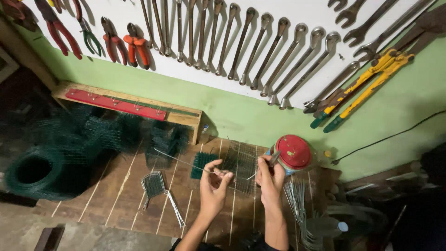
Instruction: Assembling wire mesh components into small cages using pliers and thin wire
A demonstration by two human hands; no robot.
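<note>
My left hand [213, 189] pinches a long thin metal wire [181, 161] that runs up and left over the wooden workbench [116, 195]. My right hand [271, 178] grips a small dark-jawed plier-like tool [274, 158], its tip near the wire's end. Between and behind both hands lies a flat rectangle of wire mesh [240, 160]. A small green mesh piece [202, 163] sits just left of it. A bent mesh piece with wire tails [155, 186] rests on the bench to the left of my left hand.
A roll of green mesh [35, 172] and piled green mesh [97, 132] fill the left side. A red-lidded tin [293, 152] stands right of my hands. Loose wires [297, 200] lie at the right. Spanners [260, 46], pliers [116, 44] and yellow-handled cutters [367, 86] hang on the wall.
</note>
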